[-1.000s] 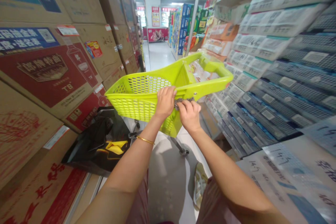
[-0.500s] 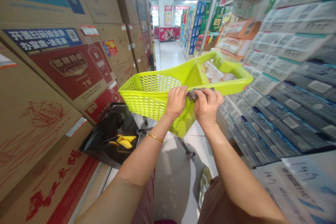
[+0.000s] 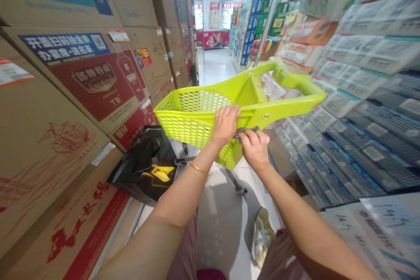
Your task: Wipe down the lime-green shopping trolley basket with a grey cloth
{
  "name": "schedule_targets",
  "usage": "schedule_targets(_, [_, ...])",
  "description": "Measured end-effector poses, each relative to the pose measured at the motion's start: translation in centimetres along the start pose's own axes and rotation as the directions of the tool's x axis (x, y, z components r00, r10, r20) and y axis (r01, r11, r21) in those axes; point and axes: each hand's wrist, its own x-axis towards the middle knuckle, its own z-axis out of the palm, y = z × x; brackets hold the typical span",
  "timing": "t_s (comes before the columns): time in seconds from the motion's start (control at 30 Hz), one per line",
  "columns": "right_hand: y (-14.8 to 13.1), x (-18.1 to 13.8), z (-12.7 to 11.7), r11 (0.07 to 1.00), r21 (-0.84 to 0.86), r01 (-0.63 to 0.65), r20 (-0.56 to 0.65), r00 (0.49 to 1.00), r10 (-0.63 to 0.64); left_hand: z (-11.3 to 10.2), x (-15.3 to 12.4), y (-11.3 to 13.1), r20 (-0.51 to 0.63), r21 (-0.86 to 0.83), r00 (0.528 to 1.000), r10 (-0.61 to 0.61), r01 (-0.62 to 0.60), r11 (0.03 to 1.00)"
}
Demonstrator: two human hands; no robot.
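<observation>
A lime-green plastic shopping cart [image 3: 197, 118] stands in the aisle in front of me, tilted, with a handle bar at the right. My left hand [image 3: 225, 123] grips the rim of the basket near the handle joint, fingers curled over the edge. Just below the rim, my right hand [image 3: 253, 148] is closed on a small dark grey rag [image 3: 244, 131] pressed against the cart's side. Clear packaged goods [image 3: 271, 89] lie inside the rear section of the cart.
Stacked cardboard cartons [image 3: 82, 78] line the left side. A black bag with yellow contents [image 3: 147, 170] lies on the floor beside them. Shelves of wrapped packs [image 3: 361, 96] fill the right. The white tiled aisle [image 3: 213, 63] runs ahead to more shelving.
My right hand with the rag has dropped from the top of the rim to just below it. The view has shifted slightly left and the cart sits further right.
</observation>
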Motion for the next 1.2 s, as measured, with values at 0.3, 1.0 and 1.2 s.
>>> schedule_targets(0.3, [1.8, 4.2, -1.1, 0.964, 0.060, -0.259, -0.152, 0.952, 0.265, 0.0, -0.1, 0.0, -0.011, 0.021, 1.000, 0.013, -0.013, 1.000])
schedule_targets(1.0, [-0.4, 0.7, -0.4, 0.998, 0.046, -0.032, 0.107, 0.994, 0.027, 0.3, 0.0, 0.0, -0.013, 0.046, 1.000, -0.001, 0.001, 0.999])
schedule_targets(1.2, [0.8, 4.0, -0.7, 0.967, 0.040, -0.253, -0.073, 0.964, 0.255, 0.2, -0.3, -0.2, -0.016, 0.005, 0.999, 0.031, -0.031, 1.000])
